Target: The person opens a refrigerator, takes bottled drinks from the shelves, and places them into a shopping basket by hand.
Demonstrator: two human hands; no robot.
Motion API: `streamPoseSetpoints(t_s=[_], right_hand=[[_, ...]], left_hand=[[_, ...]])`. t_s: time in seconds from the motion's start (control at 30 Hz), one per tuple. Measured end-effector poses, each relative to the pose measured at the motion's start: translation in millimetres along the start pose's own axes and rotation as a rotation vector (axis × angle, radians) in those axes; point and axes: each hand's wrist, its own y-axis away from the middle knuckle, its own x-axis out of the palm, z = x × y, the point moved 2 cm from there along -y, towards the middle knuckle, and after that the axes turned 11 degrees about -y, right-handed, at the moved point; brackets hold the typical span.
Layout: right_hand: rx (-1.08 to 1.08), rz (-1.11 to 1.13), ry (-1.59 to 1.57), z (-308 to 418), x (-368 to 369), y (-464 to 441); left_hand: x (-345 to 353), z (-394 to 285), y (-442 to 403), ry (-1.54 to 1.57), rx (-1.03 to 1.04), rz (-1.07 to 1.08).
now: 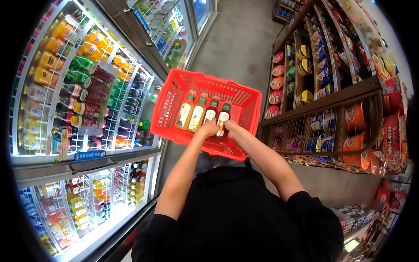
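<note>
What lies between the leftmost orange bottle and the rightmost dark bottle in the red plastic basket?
The head view shows another orange bottle, then a dark reddish bottle with the left hand over its lower end.

The one view comes from the wearer's head, looking steeply down past a black shirt (240,214) and forward along the aisle floor (235,39). The hands (209,129) and red basket (176,137) sit close, near mid-frame; a wide, dark-rimmed lens takes in fridges (39,172) left and shelves (323,105) right.
</note>
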Motion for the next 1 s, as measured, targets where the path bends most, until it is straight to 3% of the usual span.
streamPoseSetpoints(t_s=[0.23, 0.3, 0.37, 0.43, 0.5, 0.7, 0.77, 0.87, 0.9, 1.0], right_hand=[[-0.109, -0.195, 0.171, -8.3, -11.8, -24.9], [-0.253, -0.347, 0.539, -5.8, -8.6, -8.4], [-0.235, -0.338, 0.766, -2.5, -14.5, -13.1], [-0.308, -0.343, 0.811, -7.3, -18.6, -18.7], [-0.300, -0.200, 0.709, -8.3, -17.0, -10.8], [-0.523, -0.282, 1.047, 22.5, 12.0, 60.5], [-0.733, -0.257, 0.918, 22.6, 16.5, 70.6], [-0.772, -0.025, 0.686, 32.4, 45.8, 108.0], [-0.683, 0.043, 0.615, 37.4, 61.4, 123.6], [-0.758, 0.256, 0.492, 33.4, 90.3, 143.3]], left_hand=[[12.1, 13.7, -30.2, -0.242, 0.175, 0.198], [20.8, 19.5, -33.3, -0.102, 0.336, 0.311], [-3.8, 5.8, -1.8, -0.055, 0.211, 0.319], [1.8, 18.4, -4.0, -0.001, 0.217, 0.239], [7.6, 31.9, -13.7, -0.082, 0.250, 0.201], [-32.0, 10.4, 12.0, -0.111, 0.280, 0.073], [-64.7, -6.3, 42.2, 0.064, 0.280, 0.011], [-82.8, -6.8, 57.8, 0.446, 0.292, -0.194], [-95.1, -10.1, 72.5, 0.667, 0.333, -0.187], [-112.6, -4.2, 105.8, 0.687, 0.336, -0.491]])
